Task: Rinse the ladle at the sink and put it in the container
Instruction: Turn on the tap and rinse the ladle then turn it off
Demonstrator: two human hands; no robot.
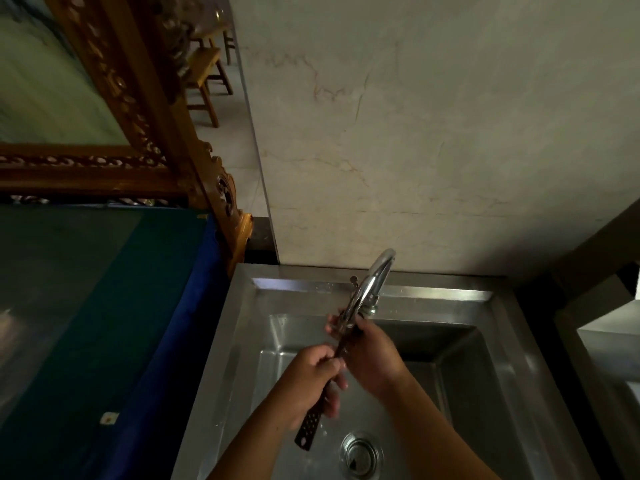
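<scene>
A blue-edged surface [104,323] fills the left of the frame. Over the steel sink [242,306], lower centre, the left hand [308,379] is curled around the dark ladle [306,434] handle; the right hand [367,355] closes around its upper part beneath the faucet [377,271].

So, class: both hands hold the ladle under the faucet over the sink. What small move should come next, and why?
Probably slide the right hand along the ladle to rub it. Both hands grip it, left hand lower on the handle, below the faucet; no container shows yet.
</scene>
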